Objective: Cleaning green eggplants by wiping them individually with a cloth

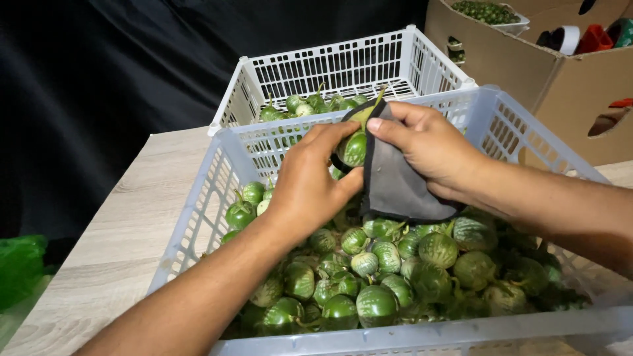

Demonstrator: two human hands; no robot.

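My left hand grips a small round green eggplant with a stem, raised above the near crate. My right hand presses a dark grey cloth against that eggplant, the cloth draped under my palm. Both hands hover over a pale plastic crate heaped with many green striped eggplants. Behind it stands a second white plastic crate holding several eggplants in its near corner.
The crates stand on a light wood table. Cardboard boxes with cut-out holes rise at the back right, one topped by a tray of small green produce. A green plastic bag lies at the left. Dark cloth hangs behind.
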